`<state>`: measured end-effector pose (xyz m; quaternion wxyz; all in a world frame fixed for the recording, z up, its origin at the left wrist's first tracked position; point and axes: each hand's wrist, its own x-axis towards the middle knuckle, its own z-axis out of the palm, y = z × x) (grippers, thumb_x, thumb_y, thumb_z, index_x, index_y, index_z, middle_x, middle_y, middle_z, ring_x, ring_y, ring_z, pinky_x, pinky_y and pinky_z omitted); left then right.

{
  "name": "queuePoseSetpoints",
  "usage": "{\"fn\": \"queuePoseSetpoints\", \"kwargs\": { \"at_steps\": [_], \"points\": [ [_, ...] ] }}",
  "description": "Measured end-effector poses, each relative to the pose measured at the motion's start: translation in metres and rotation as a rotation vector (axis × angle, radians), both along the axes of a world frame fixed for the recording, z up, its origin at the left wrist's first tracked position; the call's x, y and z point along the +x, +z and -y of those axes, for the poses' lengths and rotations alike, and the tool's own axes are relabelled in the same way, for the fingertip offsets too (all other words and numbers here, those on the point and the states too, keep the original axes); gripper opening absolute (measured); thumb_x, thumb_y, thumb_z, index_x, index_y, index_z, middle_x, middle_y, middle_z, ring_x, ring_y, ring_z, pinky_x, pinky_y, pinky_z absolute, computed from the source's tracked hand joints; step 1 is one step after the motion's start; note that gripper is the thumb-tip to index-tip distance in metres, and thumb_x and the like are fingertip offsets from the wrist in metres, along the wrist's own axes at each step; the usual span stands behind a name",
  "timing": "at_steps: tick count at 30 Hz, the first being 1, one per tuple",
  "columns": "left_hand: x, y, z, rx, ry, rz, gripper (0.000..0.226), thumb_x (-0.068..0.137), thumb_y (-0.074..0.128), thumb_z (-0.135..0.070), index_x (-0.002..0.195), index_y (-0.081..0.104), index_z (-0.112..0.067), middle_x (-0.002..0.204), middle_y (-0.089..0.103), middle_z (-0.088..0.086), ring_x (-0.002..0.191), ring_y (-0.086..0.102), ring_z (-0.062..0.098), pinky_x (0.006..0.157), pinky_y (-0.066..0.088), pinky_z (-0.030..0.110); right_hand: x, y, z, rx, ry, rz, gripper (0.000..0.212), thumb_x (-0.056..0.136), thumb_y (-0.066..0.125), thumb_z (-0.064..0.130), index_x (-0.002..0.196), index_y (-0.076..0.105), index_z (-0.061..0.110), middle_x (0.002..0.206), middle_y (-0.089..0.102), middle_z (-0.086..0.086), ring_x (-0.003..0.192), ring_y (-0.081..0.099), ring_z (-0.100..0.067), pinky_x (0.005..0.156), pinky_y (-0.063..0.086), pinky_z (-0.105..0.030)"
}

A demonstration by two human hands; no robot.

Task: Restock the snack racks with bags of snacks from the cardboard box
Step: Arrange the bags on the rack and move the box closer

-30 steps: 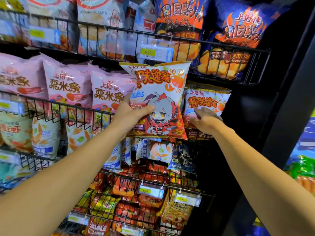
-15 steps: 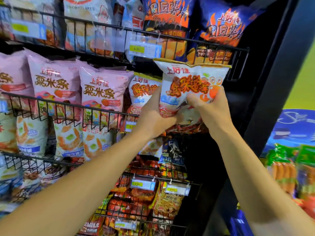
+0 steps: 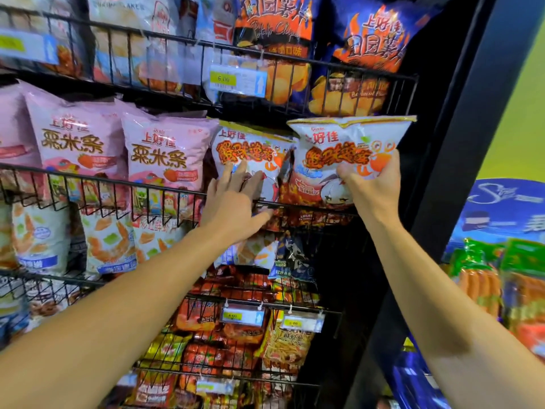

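right hand [image 3: 372, 184] grips a white snack bag [image 3: 348, 149] at the rack's [image 3: 165, 187] right end; left hand [image 3: 236, 199], fingers loose, touches the neighbouring bag [image 3: 250, 149].

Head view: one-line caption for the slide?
Right hand grips a crab-print snack bag at the wire rack while the open left hand steadies the matching bag beside it.

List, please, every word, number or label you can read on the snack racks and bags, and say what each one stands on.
"上好佳 粟米条": pink bag on the middle rack.
"上好佳": white crab bag in the right hand's grip.
"上好佳": blue chip bag on the top rack.
"6.00": price tag on the top rack's wire front.
Lower price tags and small print: too blurred to read.
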<state>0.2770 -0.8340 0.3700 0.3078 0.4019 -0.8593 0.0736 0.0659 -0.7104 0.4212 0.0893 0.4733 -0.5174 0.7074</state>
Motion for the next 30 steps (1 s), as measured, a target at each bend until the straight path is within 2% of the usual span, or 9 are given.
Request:
{"fn": "queuePoseSetpoints", "kwargs": {
  "at_steps": [4, 7, 10, 13, 16, 20, 25, 28, 30],
  "points": [
    [0.001, -0.003, 0.007, -0.023, 0.019, 0.021, 0.081, 0.094, 0.042, -0.065, 0.159, 0.008, -0.03, 0.167, -0.011, 0.001, 0.151, -0.019, 0.026, 0.122, 0.003, 0.052, -0.003, -0.006, 0.02, 0.165, -0.035, -0.029, 0.054, 0.078, 0.082, 0.014, 0.121, 0.05, 0.021, 0.099, 0.063, 0.019, 0.08, 0.06, 0.018, 0.072, 0.045, -0.006],
    [0.001, -0.004, 0.011, -0.027, 0.026, 0.007, 0.08, 0.094, 0.042, -0.064, 0.159, 0.008, -0.031, 0.167, -0.01, 0.0, 0.151, -0.018, 0.026, 0.123, 0.004, 0.052, 0.0, 0.0, 0.034, 0.192, -0.095, -0.007, 0.048, 0.081, 0.08, 0.023, 0.116, 0.047, 0.026, 0.095, 0.06, 0.021, 0.076, 0.058, 0.015, 0.064, 0.041, -0.001],
    [0.002, -0.004, 0.017, -0.029, 0.039, -0.01, 0.079, 0.094, 0.042, -0.064, 0.159, 0.012, -0.03, 0.167, -0.006, 0.0, 0.152, -0.015, 0.025, 0.123, 0.006, 0.051, 0.001, -0.003, 0.048, 0.313, -0.133, -0.012, 0.06, 0.082, 0.08, 0.036, 0.128, 0.047, 0.016, 0.111, 0.064, 0.007, 0.094, 0.064, -0.009, 0.073, 0.044, -0.015],
    [0.002, -0.003, 0.019, -0.047, 0.036, -0.047, 0.076, 0.094, 0.045, -0.062, 0.158, 0.019, -0.029, 0.167, -0.003, 0.0, 0.152, -0.011, 0.026, 0.123, 0.006, 0.05, -0.008, -0.001, 0.053, 0.52, -0.156, 0.005, 0.095, 0.085, 0.076, 0.044, 0.154, 0.023, 0.006, 0.144, 0.052, -0.009, 0.124, 0.055, -0.029, 0.086, 0.044, -0.029],
    [0.002, 0.002, 0.023, -0.066, 0.016, -0.1, 0.071, 0.095, 0.048, -0.057, 0.156, 0.024, -0.029, 0.167, 0.0, 0.002, 0.152, -0.009, 0.029, 0.124, 0.006, 0.049, -0.016, 0.01, 0.049, 0.611, -0.141, 0.048, 0.105, 0.087, 0.074, 0.046, 0.158, 0.009, 0.004, 0.147, 0.047, -0.008, 0.13, 0.05, -0.029, 0.1, 0.044, -0.035],
    [-0.005, 0.01, 0.03, -0.085, -0.017, -0.118, 0.07, 0.095, 0.05, -0.052, 0.156, 0.024, -0.029, 0.167, 0.001, 0.004, 0.152, -0.009, 0.032, 0.123, 0.006, 0.048, -0.016, 0.002, 0.051, 0.578, -0.142, 0.095, 0.095, 0.085, 0.076, 0.046, 0.152, 0.023, 0.006, 0.128, 0.057, -0.003, 0.12, 0.057, -0.026, 0.102, 0.048, -0.042],
    [-0.012, 0.013, 0.033, -0.055, -0.009, -0.091, 0.072, 0.095, 0.049, -0.05, 0.158, 0.019, -0.03, 0.167, 0.001, 0.005, 0.152, -0.009, 0.034, 0.122, 0.006, 0.048, -0.011, 0.015, 0.05, 0.824, -0.176, 0.067, 0.111, 0.089, 0.066, 0.056, 0.158, -0.003, 0.002, 0.157, 0.037, -0.013, 0.14, 0.04, -0.032, 0.107, 0.038, -0.036],
    [-0.01, 0.016, 0.035, -0.097, -0.001, -0.099, 0.075, 0.093, 0.053, -0.051, 0.157, 0.021, -0.03, 0.167, 0.005, 0.006, 0.152, -0.006, 0.034, 0.122, 0.009, 0.05, -0.016, 0.019, 0.034, 0.971, -0.32, -0.025, 0.107, 0.086, 0.062, 0.067, 0.154, 0.02, -0.003, 0.154, 0.04, -0.017, 0.138, 0.041, -0.035, 0.106, 0.038, -0.036],
    [-0.008, 0.024, 0.037, -0.111, -0.002, -0.074, 0.081, 0.09, 0.057, -0.054, 0.157, 0.018, -0.032, 0.167, 0.004, 0.006, 0.152, -0.007, 0.035, 0.122, 0.008, 0.052, -0.01, 0.009, 0.023, 0.826, -0.466, -0.112, 0.1, 0.08, 0.07, 0.066, 0.15, 0.034, 0.004, 0.149, 0.042, -0.014, 0.131, 0.046, -0.037, 0.1, 0.043, -0.04]
  ]
}}
